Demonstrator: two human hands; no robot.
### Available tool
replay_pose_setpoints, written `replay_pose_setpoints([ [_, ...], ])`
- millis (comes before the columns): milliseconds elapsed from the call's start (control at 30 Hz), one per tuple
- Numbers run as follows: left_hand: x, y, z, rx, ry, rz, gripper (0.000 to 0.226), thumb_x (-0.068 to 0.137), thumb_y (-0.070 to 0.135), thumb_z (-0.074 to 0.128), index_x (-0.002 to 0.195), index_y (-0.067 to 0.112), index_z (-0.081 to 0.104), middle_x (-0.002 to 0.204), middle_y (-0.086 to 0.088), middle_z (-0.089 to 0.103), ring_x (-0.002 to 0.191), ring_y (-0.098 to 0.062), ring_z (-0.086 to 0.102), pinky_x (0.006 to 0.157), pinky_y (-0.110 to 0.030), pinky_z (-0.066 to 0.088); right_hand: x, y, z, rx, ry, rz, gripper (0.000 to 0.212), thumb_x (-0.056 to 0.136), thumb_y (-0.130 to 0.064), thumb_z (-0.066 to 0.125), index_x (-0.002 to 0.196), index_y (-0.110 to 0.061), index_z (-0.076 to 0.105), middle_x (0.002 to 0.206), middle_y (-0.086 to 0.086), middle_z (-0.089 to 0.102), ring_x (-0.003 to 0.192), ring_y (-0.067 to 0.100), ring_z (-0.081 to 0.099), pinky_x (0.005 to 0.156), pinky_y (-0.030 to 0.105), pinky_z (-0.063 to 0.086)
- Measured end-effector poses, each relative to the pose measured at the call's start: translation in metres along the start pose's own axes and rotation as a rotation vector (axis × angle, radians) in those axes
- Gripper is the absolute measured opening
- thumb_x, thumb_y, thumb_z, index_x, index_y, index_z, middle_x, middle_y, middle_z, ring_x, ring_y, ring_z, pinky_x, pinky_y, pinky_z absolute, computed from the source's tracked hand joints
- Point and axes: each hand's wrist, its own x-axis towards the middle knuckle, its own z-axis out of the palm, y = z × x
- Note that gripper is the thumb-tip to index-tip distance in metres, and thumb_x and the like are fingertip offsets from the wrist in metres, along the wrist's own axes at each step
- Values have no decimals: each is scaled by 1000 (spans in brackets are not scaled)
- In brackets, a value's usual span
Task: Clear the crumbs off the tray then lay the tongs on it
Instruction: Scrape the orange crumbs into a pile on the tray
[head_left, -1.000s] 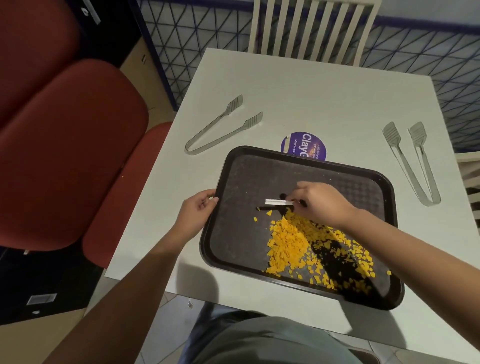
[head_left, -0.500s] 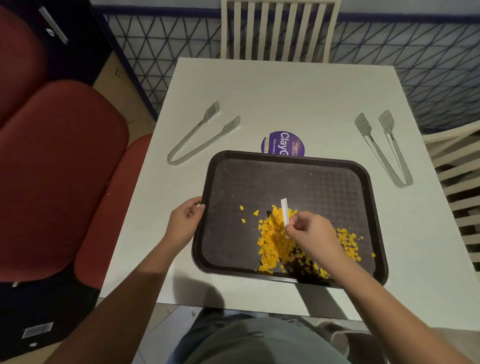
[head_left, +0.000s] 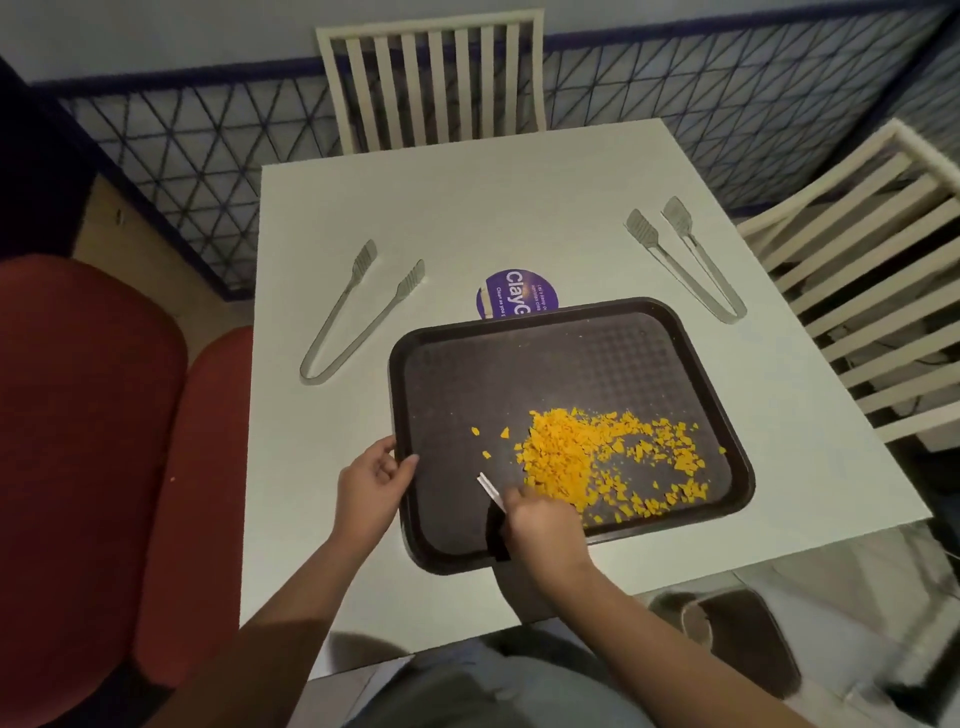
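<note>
Left hand (head_left: 376, 483): the left rim of the tray (head_left: 519, 374) is gripped, thumb laid over the edge, fingers curled outside it.
Right hand (head_left: 540, 525): a white strip (head_left: 490, 488) is pinched by its near end, over the tray's near-left part.
White strip: its long axis is set diagonally, the free end pointed at the tray's far-left corner. Contact with the tray cannot be told.
Crumbs (head_left: 566, 457): orange, heaped in the tray's near-right half, with a few strays scattered toward its left.
Left-side tongs (head_left: 358, 312): laid off the tray's far-left corner, apart from it, arms spread, tips pointed away from the tray.
Right-side tongs (head_left: 685, 265): laid off the tray's far-right corner, bend nearest the tray, tips pointed away.
Purple sticker (head_left: 514, 293): partly covered by the tray's far rim.
Table (head_left: 467, 208): white, tray carried on its near half.
</note>
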Motion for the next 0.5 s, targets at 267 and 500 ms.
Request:
replay_pose_setpoints([
  [267,1,-1,-3,56,-33,82,31,86,26,66,114,13,64,57,3,48,51,-6,48,60,-23,43,-19,-9,24,-98,79,71,38,31,-8,88,61,-16,67,55,3,58,41,22,55,38,26,42],
  [500,1,-2,-3,67,-21,118,25,86,26,66,109,17,65,60,-3,52,54,-17,50,63,-31,47,-6,-8,21,196,-5,325,9,81,-28,66,84,-20,69,86,4,69,77,27,66,64,30,48],
])
